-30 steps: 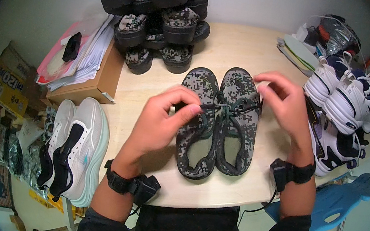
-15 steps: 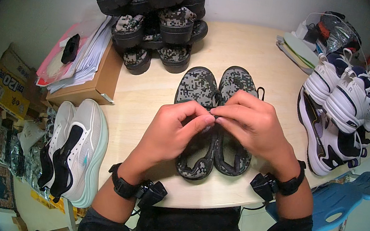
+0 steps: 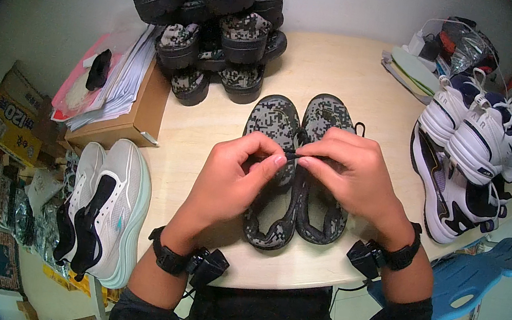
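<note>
A pair of camouflage shoes stands side by side in front of me, toes pointing away: a left shoe [image 3: 272,120] and a right shoe [image 3: 329,113]. Over their middles, a short stretch of black shoelace [image 3: 291,155] runs between my two hands. My left hand [image 3: 230,173] pinches it between thumb and fingers from the left. From the other side my right hand [image 3: 360,180] pinches it too, fingertips close to the left ones. Both hands cover part of the shoes' lacing. A black lace loop [image 3: 360,128] sticks out beyond my right hand.
More camouflage shoes [image 3: 244,36] are stacked at the back left. A cardboard box [image 3: 142,116] bears papers. White-grey sneakers [image 3: 118,205] stand at the left edge, white sneakers [image 3: 481,139] at the right. A blue plastic piece [image 3: 485,277] lies beyond the table's right edge.
My fingertips have drawn slightly apart, the left ones moving left, so more of the black shoelace shows between them. The shoes have stayed in place.
</note>
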Motion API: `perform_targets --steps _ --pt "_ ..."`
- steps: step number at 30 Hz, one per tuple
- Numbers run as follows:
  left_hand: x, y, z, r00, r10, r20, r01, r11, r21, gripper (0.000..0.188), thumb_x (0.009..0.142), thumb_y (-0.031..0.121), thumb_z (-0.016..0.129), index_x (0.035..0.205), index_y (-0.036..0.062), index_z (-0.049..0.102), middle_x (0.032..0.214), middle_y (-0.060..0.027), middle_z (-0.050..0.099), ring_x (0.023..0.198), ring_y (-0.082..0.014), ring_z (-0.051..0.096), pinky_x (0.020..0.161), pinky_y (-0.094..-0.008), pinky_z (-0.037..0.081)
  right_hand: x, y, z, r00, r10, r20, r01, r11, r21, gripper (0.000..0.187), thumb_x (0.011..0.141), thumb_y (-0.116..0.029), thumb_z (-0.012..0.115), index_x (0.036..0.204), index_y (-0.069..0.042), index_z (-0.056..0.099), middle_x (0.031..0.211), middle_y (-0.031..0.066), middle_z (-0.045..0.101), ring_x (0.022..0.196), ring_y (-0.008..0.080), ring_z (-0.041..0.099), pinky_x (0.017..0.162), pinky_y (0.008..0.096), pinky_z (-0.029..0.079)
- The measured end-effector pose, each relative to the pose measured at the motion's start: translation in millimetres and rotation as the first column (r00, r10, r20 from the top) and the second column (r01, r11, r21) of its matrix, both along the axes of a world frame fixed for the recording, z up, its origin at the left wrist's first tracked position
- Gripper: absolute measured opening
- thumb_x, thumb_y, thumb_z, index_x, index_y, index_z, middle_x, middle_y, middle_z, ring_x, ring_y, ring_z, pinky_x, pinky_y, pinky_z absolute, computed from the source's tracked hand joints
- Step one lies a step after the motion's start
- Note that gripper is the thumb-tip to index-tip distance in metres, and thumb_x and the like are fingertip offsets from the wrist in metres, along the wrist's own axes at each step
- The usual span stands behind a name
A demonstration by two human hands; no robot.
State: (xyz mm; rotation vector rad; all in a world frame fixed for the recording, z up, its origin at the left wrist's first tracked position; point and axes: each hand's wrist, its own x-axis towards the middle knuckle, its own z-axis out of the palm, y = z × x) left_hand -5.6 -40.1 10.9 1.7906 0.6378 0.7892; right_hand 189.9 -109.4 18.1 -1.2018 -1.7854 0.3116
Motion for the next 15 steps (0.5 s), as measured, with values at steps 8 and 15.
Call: perform_targets --steps 8,15 --pt "7 12 -11 0.884 0.443 0.151 -0.414 0.590 0.693 0.012 0.084 0.001 0.062 0.096 -0.0019 0.063 0.093 -0.0139 0.061 0.079 -0.0225 0.060 0.072 -0.0314 0.050 21 3 0 0.333 -0.171 -0.927 -0.316 0.906 -0.280 0.015 0.093 -0.015 0.060 0.097 -0.001 0.064 0.083 0.0009 0.061 0.071 0.0061 0.052 0.059 0.0214 0.040" --pt "18 -20 1 0.954 0.211 -0.213 -0.112 0.911 0.397 0.022 0.080 0.016 0.074 0.084 -0.0014 0.062 0.076 -0.0101 0.062 0.068 -0.0193 0.060 0.064 -0.0298 0.048 27 9 -5 0.402 -0.166 -0.901 -0.310 0.901 -0.304 0.018 0.092 -0.009 0.060 0.105 0.003 0.063 0.086 0.0064 0.066 0.067 0.0094 0.059 0.064 0.0213 0.048"
